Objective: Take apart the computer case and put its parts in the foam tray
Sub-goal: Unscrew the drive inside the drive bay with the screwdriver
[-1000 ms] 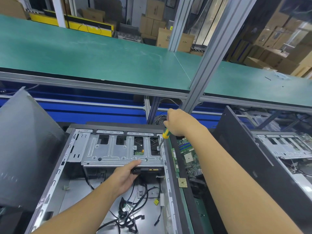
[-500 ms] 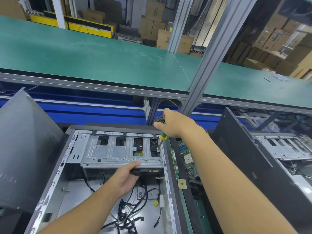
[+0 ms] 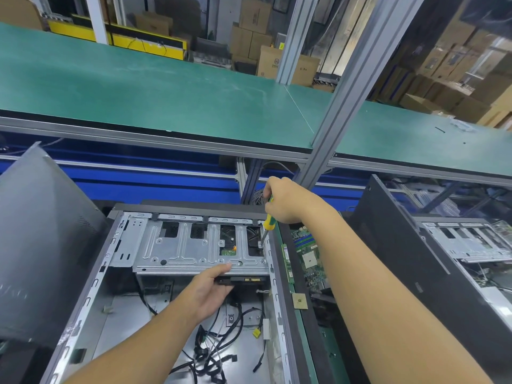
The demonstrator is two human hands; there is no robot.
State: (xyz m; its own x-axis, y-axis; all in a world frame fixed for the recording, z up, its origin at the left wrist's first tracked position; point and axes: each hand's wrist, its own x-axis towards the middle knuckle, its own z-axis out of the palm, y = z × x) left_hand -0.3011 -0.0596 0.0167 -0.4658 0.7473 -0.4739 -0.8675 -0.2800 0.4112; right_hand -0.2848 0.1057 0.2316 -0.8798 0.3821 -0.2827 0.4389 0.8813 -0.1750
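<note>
An open computer case point(image 3: 97, 281) lies on its side in front of me. A silver drive cage point(image 3: 194, 250) spans its far end. My left hand point(image 3: 207, 292) grips a black drive point(image 3: 243, 280) at the cage's near edge, thumb on the metal. My right hand point(image 3: 288, 202) is closed on a yellow-green screwdriver point(image 3: 268, 223), whose tip touches the cage's far right corner. Loose black cables point(image 3: 210, 353) lie on the case floor. No foam tray is in view.
A dark side panel point(image 3: 41, 245) leans at the left. A green motherboard point(image 3: 307, 250) lies right of the case, beside another black case point(image 3: 443, 273). A green shelf point(image 3: 166, 87) runs above, held by a slanted aluminium post point(image 3: 340, 106).
My right hand has shifted slightly with the screwdriver, keeping its tip at the cage's right corner. My left hand has stayed on the drive.
</note>
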